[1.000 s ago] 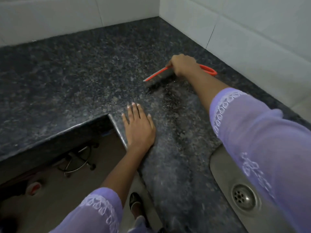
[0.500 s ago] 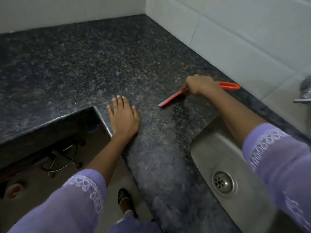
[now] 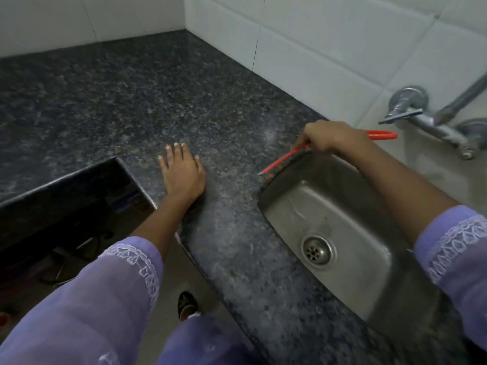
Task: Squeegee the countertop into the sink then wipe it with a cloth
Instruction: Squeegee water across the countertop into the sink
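Speckled granite countertop; left hand flat, right hand fisted around red squeegee at steel sink rim.

There is a single view, from a camera worn on the person's head, looking forward and steeply down. It sits close above the table, whose speckled dark surface fills the middle. The tiled wall closes off the top and right, and the sink lies at lower right. Both sleeved forearms reach in from the bottom edge. Wide-angle bending curves the edges.
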